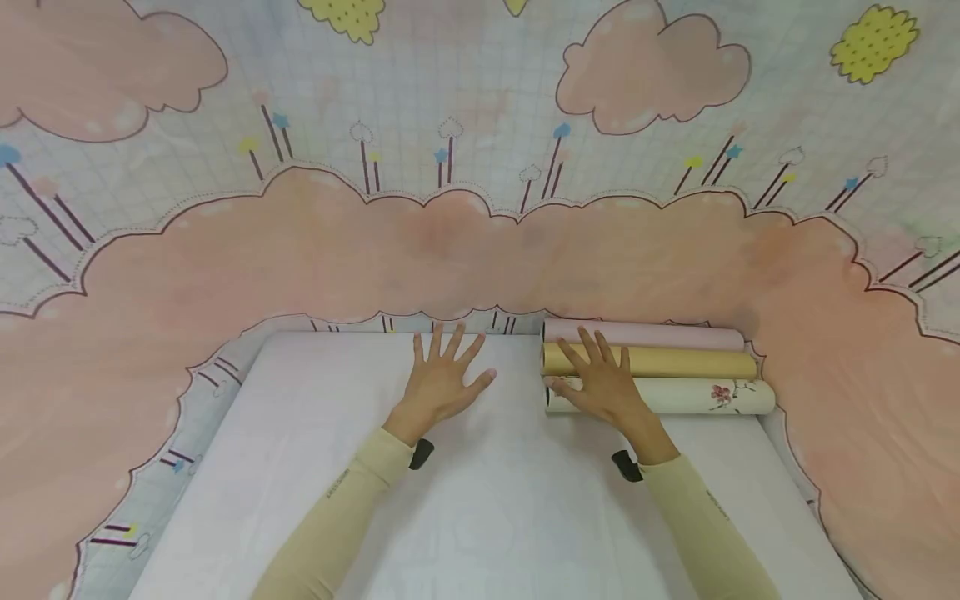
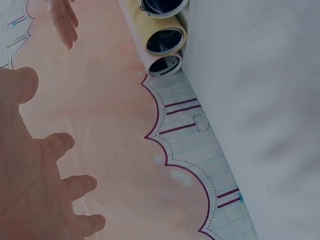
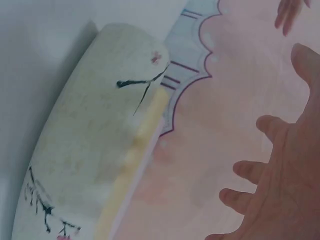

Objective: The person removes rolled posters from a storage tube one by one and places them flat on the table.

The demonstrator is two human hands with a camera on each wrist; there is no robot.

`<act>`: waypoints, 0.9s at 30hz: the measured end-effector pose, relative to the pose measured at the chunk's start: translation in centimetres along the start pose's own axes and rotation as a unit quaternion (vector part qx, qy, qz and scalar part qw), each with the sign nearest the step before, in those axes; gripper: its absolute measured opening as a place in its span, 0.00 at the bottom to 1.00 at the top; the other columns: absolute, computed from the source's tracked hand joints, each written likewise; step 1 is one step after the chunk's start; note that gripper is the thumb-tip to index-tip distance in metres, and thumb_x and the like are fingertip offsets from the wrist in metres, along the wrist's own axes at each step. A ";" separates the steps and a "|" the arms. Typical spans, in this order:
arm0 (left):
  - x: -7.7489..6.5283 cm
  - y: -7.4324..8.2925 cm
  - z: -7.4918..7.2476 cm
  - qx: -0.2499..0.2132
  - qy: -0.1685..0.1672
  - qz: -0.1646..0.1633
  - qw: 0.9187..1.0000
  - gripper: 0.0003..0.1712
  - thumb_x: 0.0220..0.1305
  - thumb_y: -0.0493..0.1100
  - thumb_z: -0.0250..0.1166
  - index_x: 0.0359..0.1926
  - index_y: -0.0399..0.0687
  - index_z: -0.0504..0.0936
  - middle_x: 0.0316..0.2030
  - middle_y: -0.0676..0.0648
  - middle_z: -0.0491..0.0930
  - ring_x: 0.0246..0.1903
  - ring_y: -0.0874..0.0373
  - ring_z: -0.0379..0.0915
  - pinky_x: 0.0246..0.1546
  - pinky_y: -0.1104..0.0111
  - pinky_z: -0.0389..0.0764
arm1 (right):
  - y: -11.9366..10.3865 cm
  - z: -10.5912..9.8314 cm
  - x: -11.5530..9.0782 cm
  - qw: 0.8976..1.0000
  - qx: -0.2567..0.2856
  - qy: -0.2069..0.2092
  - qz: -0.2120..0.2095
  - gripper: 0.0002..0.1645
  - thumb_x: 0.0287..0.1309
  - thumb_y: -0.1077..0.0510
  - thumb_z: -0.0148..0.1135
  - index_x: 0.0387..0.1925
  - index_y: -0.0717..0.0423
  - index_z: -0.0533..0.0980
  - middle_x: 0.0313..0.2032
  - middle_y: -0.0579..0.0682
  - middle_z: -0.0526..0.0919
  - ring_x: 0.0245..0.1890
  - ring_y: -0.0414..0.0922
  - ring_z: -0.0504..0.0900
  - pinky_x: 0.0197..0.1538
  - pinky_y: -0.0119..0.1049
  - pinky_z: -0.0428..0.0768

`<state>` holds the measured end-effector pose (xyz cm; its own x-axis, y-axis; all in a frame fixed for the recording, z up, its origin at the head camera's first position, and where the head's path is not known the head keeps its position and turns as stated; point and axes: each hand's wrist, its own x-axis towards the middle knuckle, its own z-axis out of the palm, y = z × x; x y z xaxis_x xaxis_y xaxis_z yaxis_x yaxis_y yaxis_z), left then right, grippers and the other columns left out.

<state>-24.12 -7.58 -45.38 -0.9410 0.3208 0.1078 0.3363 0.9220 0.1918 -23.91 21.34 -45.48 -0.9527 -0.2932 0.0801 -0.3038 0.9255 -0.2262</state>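
The person's left hand (image 1: 442,383) is spread wide, fingers straight and thumb held out to the right, with nothing in its grasp; it is above the far middle part of the smooth white tabletop (image 1: 480,517). The right hand (image 1: 603,385) is spread just as wide and pinches nothing; from the head it overlaps three rolls, yet the right wrist view shows its fingers apart from them. The rolls lie side by side at the tabletop's far right, their lengths running left to right: nearest, a cream roll printed with dark twigs and red blossoms (image 1: 682,396); in the middle, a plain golden-yellow roll (image 1: 697,363); farthest, a pale pink roll (image 1: 675,335) along the far edge. The left wrist view shows their left ends round and hollow. Long beige sleeves (image 1: 330,517) cover both forearms, and a small black piece (image 1: 422,454) shows at each wrist. Around the tabletop spreads a pale-blue gridded covering with peach-pink clouds and yellow shapes (image 1: 450,258); its material is unclear.
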 end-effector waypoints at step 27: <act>2.3 6.5 3.3 -0.004 -0.006 0.060 0.998 0.40 0.69 0.73 0.38 0.77 0.68 0.49 0.78 0.45 0.48 0.78 0.41 0.36 0.72 0.36 0.42 | 7.4 0.1 -3.6 0.999 -0.009 0.015 0.037 0.45 0.65 0.29 0.47 0.77 0.43 0.53 0.76 0.61 0.49 0.75 0.65 0.47 0.68 0.75 0.41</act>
<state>-24.27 -0.15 -47.08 -0.8942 0.4315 0.1195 0.4471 0.8748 0.1869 -22.73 29.18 -47.55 -0.9718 -0.2169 0.0922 -0.2320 0.9488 -0.2143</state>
